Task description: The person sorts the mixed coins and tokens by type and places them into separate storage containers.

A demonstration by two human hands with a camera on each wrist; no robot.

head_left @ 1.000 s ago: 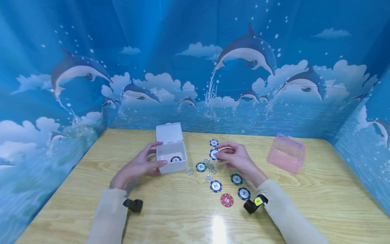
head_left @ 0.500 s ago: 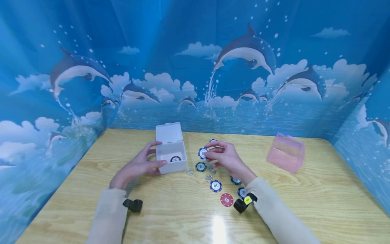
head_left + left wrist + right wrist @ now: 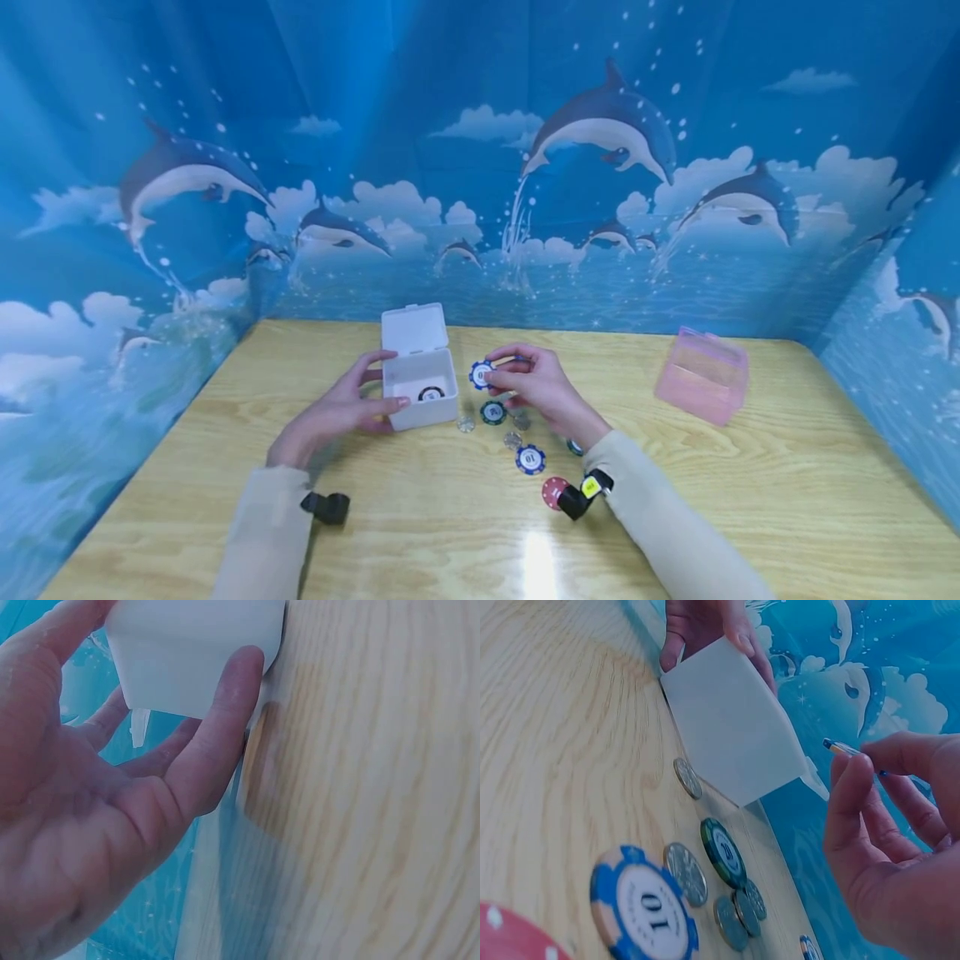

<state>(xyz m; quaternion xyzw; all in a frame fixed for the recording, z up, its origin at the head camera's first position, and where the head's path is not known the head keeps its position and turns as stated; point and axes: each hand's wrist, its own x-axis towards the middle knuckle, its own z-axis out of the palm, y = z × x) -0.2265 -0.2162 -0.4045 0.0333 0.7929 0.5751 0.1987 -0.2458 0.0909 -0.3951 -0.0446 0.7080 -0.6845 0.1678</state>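
Observation:
My left hand (image 3: 341, 410) grips a white flip-lid box (image 3: 422, 417), its thumb on the front wall and other fingers at the left side. The lid (image 3: 414, 328) stands open, and a dark poker chip (image 3: 431, 393) lies inside. Between thumb and fingers, my right hand (image 3: 538, 385) pinches a blue-and-white poker chip (image 3: 478, 375) just right of the box, seen edge-on as a thin chip (image 3: 840, 748) in the right wrist view. Below this hand lie a green poker chip (image 3: 492, 412) and several silver coins (image 3: 512, 440).
Nearer the front are a blue 10 chip (image 3: 530, 459) and a red chip (image 3: 552, 492), partly behind the right wrist camera. The right forearm mostly hides another green chip (image 3: 575, 447). A translucent pink box (image 3: 705, 379) stands at the right, before a dolphin-print curtain (image 3: 480, 167).
My right hand has carried the blue poker chip leftward from the far chips towards the white box. The left hand keeps its grip on the box.

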